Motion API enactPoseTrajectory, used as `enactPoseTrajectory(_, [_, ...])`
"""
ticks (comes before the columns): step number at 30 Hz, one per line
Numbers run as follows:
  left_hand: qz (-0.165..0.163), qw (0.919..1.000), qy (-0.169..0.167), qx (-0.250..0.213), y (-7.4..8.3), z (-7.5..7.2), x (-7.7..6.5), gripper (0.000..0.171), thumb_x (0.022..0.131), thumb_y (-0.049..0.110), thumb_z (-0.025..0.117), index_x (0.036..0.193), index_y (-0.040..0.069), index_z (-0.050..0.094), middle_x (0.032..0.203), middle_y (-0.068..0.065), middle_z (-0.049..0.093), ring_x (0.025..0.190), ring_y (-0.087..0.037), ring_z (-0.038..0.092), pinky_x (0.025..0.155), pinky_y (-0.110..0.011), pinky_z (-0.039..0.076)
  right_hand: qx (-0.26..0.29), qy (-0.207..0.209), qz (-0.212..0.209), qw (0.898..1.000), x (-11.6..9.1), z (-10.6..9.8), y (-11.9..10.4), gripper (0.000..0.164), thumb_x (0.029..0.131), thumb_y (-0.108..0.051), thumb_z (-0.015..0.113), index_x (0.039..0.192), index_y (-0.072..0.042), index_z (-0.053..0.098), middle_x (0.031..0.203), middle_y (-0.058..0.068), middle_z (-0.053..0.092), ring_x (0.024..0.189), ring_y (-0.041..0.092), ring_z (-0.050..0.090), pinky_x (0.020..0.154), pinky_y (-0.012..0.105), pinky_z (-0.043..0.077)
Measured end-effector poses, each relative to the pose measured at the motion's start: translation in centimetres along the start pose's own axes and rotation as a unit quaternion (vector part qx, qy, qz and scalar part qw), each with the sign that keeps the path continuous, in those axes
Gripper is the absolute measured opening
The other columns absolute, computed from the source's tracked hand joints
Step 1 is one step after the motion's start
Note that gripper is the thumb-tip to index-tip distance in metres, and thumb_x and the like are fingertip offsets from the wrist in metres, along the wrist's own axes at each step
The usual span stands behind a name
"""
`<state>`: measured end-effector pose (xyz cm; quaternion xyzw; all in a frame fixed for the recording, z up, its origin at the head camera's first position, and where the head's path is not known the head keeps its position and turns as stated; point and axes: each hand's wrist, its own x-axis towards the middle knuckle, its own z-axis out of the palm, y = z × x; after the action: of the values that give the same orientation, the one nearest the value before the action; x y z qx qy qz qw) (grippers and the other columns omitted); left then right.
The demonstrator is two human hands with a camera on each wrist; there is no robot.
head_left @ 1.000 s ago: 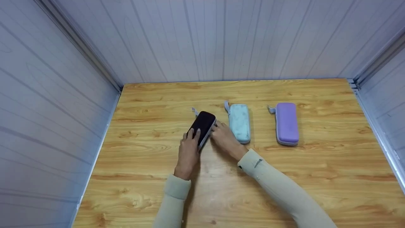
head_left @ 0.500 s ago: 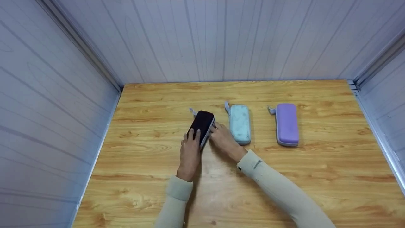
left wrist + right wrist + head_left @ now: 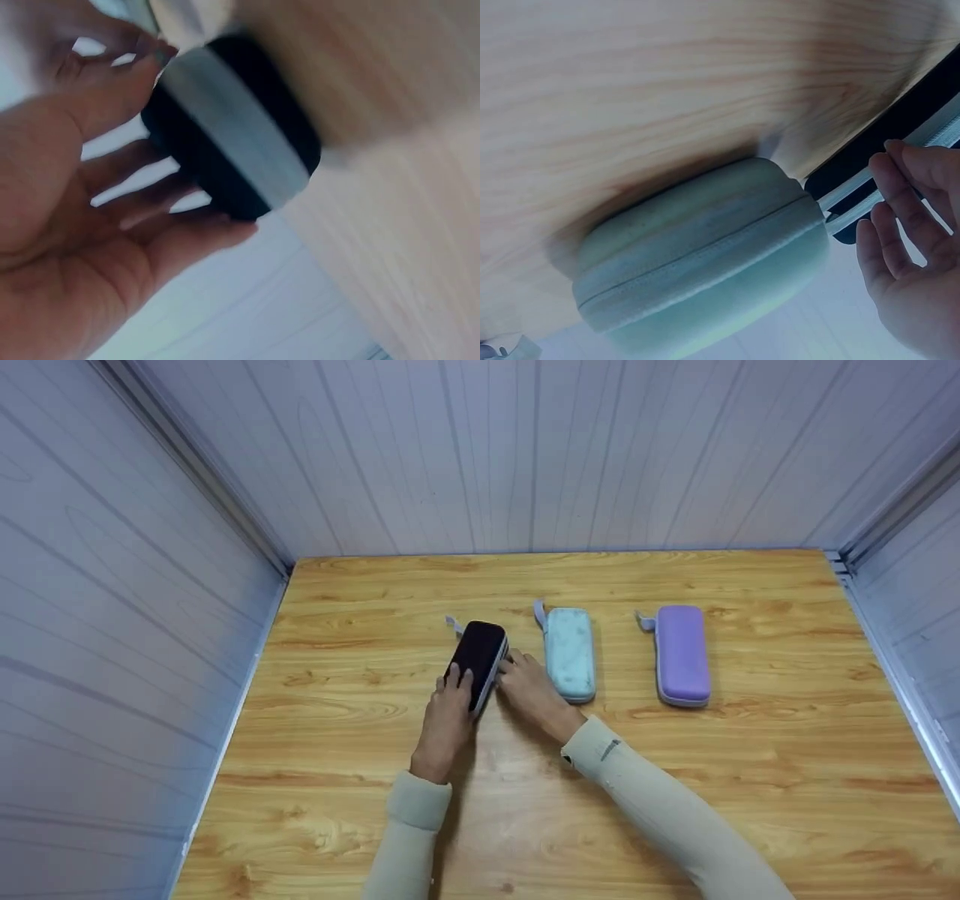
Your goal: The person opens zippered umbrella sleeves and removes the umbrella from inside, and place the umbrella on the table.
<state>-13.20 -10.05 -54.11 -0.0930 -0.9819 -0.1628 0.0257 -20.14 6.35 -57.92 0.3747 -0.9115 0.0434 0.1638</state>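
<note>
A black zip case (image 3: 482,645) lies slanted on the wooden table, a pale strap at its far left corner. My left hand (image 3: 446,716) grips its near end, fingers over the top. In the left wrist view the thumb (image 3: 120,94) presses one side of the case's end (image 3: 240,142), which has a grey band round it. My right hand (image 3: 531,686) is at the case's right side. In the right wrist view its thumb and forefinger pinch together at the zipper (image 3: 847,189), where two pale bands part around a dark gap. The zipper pull itself is hidden by the fingers.
Right beside my right hand lies a mint-green zip case (image 3: 570,649) with a strap. Farther right is a purple zip case (image 3: 681,649), also strapped. White panelled walls (image 3: 495,457) stand behind and at both sides of the table (image 3: 337,825).
The black case has shifted slightly left and turned a little more upright, with the right hand staying at its side. The mint and purple cases lie as before.
</note>
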Motion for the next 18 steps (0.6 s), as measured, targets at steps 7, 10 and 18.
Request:
enactPoseTrajectory(7, [0.009,0.9998,-0.009,-0.017,-0.49,-0.16,0.13,0.054,0.095,-0.002,0.073,0.146,-0.007,0.057,0.151,-0.036,0.050,0.131,-0.056,0.055,0.094,-0.060,0.056,0.002,0.010,-0.006,1.000,-0.02,0.11,0.09,0.014,0.095,-0.004,0.072,0.100,-0.010,0.084,0.118,0.004,0.074,0.109,0.031,0.063,0.085,0.041,0.057])
enactPoseTrajectory(10, [0.004,0.9999,-0.007,-0.007,-0.48,0.06,0.16,0.053,0.096,-0.001,0.072,0.146,-0.006,0.057,0.151,-0.035,0.051,0.131,-0.055,0.056,0.093,-0.058,0.057,-0.005,0.015,-0.009,1.000,-0.12,0.18,0.11,0.014,0.094,-0.003,0.073,0.098,-0.010,0.084,0.116,0.004,0.074,0.108,0.031,0.062,0.084,0.040,0.057])
enactPoseTrajectory(18, [-0.006,0.9986,0.009,0.052,0.28,0.46,0.08,0.053,0.094,-0.016,0.064,0.146,-0.005,0.059,0.148,-0.033,0.055,0.126,-0.051,0.061,0.086,-0.050,0.062,-0.014,0.023,-0.010,1.000,-0.05,0.31,0.14,0.011,0.095,-0.005,0.073,0.095,-0.009,0.084,0.108,0.004,0.073,0.102,0.028,0.061,0.081,0.037,0.056])
